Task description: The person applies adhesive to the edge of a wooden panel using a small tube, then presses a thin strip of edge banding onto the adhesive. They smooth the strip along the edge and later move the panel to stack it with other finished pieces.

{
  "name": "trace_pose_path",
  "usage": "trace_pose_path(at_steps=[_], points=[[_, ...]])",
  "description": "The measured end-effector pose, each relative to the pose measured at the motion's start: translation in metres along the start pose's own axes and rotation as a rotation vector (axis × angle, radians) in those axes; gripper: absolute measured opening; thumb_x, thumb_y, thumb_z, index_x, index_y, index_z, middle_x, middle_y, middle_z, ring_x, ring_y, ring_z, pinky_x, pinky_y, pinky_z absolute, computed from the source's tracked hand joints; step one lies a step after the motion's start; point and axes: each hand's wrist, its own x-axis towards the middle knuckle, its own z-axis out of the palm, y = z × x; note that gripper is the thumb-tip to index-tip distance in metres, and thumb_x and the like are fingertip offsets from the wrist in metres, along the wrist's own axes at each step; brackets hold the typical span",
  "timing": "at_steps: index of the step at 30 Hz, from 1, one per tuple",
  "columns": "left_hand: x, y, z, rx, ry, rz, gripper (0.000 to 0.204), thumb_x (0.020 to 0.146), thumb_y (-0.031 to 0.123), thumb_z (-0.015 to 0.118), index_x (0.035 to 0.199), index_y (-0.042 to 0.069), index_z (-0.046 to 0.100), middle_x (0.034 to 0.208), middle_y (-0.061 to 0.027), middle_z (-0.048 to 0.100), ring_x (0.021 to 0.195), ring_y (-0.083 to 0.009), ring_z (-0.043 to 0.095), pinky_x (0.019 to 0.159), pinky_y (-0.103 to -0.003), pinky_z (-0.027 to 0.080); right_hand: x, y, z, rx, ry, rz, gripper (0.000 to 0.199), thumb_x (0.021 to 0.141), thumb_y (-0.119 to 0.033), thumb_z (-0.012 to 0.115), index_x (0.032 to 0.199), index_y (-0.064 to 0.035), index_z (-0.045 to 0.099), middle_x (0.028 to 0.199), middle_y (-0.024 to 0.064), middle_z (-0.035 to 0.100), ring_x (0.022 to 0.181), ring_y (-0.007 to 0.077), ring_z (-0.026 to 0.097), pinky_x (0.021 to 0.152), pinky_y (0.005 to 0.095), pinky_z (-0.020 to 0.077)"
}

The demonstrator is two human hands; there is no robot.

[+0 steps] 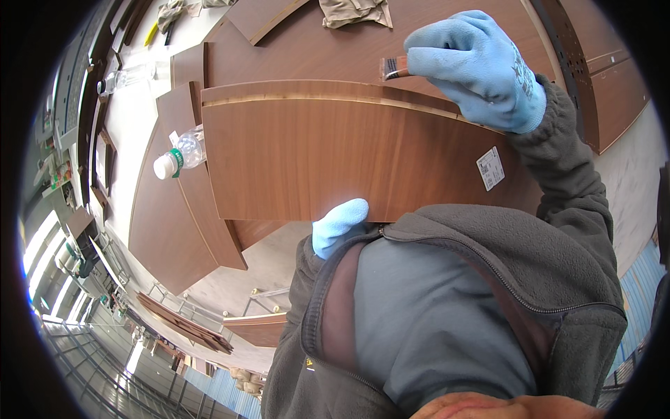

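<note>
2 gloved hands [478, 70], brown panel [328, 157], bottle [190, 149]

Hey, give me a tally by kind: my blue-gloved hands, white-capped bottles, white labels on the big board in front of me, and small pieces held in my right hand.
Blue-gloved hands, left hand and right hand: 2
White-capped bottle: 1
White label on the big board: 1
Small brown piece held: 1
Total: 5

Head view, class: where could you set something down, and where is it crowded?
Bare: rear board between tan cloth and front board; front board's middle, left of its label. Crowded: its left end, beside the nearer bottle.
</note>
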Motion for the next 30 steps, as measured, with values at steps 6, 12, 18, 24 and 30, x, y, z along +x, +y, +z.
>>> trace_pose_path(at_steps=[6,12,18,24,30], points=[[0.001,-0.002,0.001,0.069,0.066,0.024,0.046,0.095,0.016,0.068,0.135,-0.004,0.059,0.131,-0.0236,0.067,0.119,-0.0348,0.067,0.105,-0.047,0.056,-0.001,0.001,0.012,-0.212,-0.038,-0.093,0.029,0.076,-0.008,0.071,0.105,-0.0119,0.071,0.096,0.0026,0.068,0.073,0.0232,0.063,0.071,0.0388,0.0489],[0.004,-0.009,-0.007,0.051,-0.021,0.088,0.043,0.096,0.015,0.065,0.134,-0.005,0.059,0.130,-0.0236,0.067,0.118,-0.0336,0.067,0.103,-0.045,0.058,-0.016,-0.001,0.016,-0.383,-0.084,-0.116,0.032,0.079,-0.014,0.069,0.111,-0.0124,0.071,0.102,0.0010,0.067,0.081,0.0194,0.063,0.083,0.0388,0.0478],[0.009,-0.014,-0.020,0.025,-0.059,0.195,0.040,0.097,0.013,0.065,0.133,-0.005,0.060,0.130,-0.0224,0.067,0.119,-0.0330,0.067,0.103,-0.044,0.058,-0.011,-0.001,0.009,-0.274,-0.068,-0.110,0.034,0.076,-0.007,0.071,0.110,-0.0104,0.071,0.098,0.0025,0.068,0.079,0.0213,0.065,0.078,0.0384,0.0496],[0.009,-0.014,-0.025,0.014,-0.104,0.142,0.039,0.097,0.013,0.065,0.132,-0.005,0.060,0.131,-0.0218,0.067,0.120,-0.0328,0.067,0.104,-0.044,0.057,-0.015,-0.007,0.020,0.281,0.148,0.325,0.029,0.081,0.003,0.073,0.110,-0.0012,0.075,0.084,0.0091,0.070,0.069,0.0214,0.067,0.065,0.0324,0.0527],[0.011,-0.017,-0.036,0.153,0.008,0.171,0.035,0.099,0.013,0.065,0.129,-0.005,0.062,0.130,-0.0214,0.067,0.119,-0.0321,0.067,0.104,-0.043,0.057,-0.037,-0.002,0.036,0.561,0.107,0.724,0.023,0.091,-0.005,0.071,0.113,-0.0002,0.074,0.083,0.0093,0.072,0.069,0.0167,0.067,0.062,0.0294,0.0519]])
